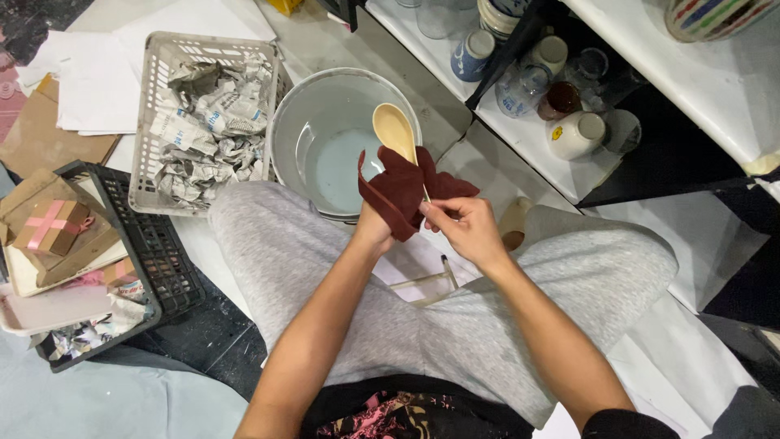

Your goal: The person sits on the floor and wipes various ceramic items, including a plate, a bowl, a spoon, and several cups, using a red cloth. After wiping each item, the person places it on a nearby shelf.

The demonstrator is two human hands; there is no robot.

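Note:
A pale wooden spoon (395, 130) points away from me over a grey bucket (286, 122) that holds a little water. A dark red cloth (404, 189) is wrapped around the spoon's handle. My left hand (375, 228) is mostly hidden under the cloth and grips it. My right hand (465, 228) pinches the spoon's handle and the cloth's edge just to the right. Both hands hover above my knees in grey trousers.
A white plastic basket (159, 122) of crumpled newspaper stands left of the bucket. A black crate (158, 260) with a small brown box with a pink ribbon (50, 228) lies at the far left. Cups, glasses and jars (561, 97) fill a low white shelf at the upper right.

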